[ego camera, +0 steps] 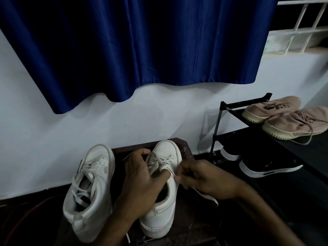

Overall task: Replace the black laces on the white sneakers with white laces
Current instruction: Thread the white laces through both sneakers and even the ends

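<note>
The left hand has its fingers curled round the top of one white sneaker, which stands on a dark brown surface at 6 o'clock. Just beside it, the right hand pinches the white lace, fingers pressed together. The other sneaker leans at 7 o'clock, laced in white. At 3 o'clock a black shoe rack holds tan shoes and black shoes. A blue curtain hangs at 12 o'clock.
</note>
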The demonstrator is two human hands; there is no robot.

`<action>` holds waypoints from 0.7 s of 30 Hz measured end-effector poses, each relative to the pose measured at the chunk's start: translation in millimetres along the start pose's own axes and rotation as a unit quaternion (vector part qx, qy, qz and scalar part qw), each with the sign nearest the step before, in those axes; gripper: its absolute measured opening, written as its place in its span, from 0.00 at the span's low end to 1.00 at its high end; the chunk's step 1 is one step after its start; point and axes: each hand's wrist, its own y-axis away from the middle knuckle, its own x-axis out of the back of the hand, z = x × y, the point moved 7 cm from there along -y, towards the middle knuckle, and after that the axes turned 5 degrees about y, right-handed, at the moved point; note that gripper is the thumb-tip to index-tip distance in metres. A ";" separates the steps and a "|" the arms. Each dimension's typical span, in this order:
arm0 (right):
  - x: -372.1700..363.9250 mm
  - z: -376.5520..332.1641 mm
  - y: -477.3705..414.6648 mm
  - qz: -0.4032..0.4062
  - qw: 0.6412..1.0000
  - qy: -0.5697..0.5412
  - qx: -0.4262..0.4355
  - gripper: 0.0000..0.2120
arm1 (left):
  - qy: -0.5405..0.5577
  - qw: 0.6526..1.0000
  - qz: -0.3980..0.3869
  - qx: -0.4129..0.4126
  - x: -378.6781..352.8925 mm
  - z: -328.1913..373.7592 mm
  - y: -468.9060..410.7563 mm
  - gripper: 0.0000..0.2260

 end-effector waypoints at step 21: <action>4.0 20.5 16.2 -0.101 0.989 0.098 -0.050 0.04 | 0.070 0.995 0.006 0.064 -2.6 -12.2 1.9 0.33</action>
